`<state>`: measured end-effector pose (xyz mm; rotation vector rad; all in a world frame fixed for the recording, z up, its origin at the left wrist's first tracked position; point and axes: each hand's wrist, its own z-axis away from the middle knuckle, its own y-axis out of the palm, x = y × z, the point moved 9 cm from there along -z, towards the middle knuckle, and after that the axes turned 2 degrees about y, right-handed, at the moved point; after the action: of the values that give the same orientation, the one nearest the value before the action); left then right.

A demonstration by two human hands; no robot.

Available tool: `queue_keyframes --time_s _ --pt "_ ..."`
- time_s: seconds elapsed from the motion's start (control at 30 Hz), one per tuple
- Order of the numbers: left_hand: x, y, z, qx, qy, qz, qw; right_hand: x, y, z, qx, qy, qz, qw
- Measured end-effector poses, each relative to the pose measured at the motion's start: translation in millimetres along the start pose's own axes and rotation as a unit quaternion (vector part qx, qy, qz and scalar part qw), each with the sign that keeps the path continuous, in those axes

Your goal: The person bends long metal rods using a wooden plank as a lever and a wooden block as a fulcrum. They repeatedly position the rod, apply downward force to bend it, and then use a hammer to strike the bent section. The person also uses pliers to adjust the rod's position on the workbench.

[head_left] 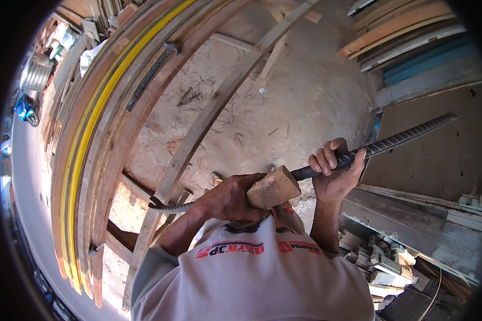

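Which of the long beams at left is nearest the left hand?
Rightmost beam, set apart and closest to the left hand; the other beams bunch farther left.

Ribbed bar (407,135) is hidden midway by left hand (231,196) and wooden block (276,188), left fingertips out of sight too, boards (393,37) beyond right hand (334,179) cut off at rim

A dark ribbed metal bar (409,134), held aloft, slants away to the right; a chunky, light-brown wooden block (276,189) covers part of its length.
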<state>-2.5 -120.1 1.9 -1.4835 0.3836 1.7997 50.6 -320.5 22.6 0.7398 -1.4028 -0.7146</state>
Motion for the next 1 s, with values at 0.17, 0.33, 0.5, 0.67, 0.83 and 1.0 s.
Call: queue_keyframes --time_s 0.17,0.33,0.5,0.67,0.83,1.0 --pt "-15.2 23.7 -66.9 -0.05 0.036 -0.038 0.997 68.8 -16.5 -36.6 0.067 -0.049 0.015 0.996" --pt "-64.5 14.8 -119.8 -0.082 0.098 -0.002 0.992 141.6 -6.5 -77.5 0.15 -0.091 0.018 0.984" --pt "-78.2 0.9 -178.2 -0.077 0.117 -0.041 0.989 207.0 7.5 -120.6 0.199 -0.181 0.024 0.963" --pt "-59.9 -27.8 -242.9 -0.028 0.125 0.027 0.991 284.8 27.5 -167.3 0.219 -0.283 0.093 0.929" --pt "-55.5 -70.8 -304.3 -0.005 0.195 0.081 0.977 294.4 69.4 -208.3 0.239 -0.317 0.173 0.902" --pt "-123.5 -136.1 -327.8 -0.036 0.296 0.023 0.954 399.0 138.2 -239.3 0.316 -0.327 0.185 0.871"
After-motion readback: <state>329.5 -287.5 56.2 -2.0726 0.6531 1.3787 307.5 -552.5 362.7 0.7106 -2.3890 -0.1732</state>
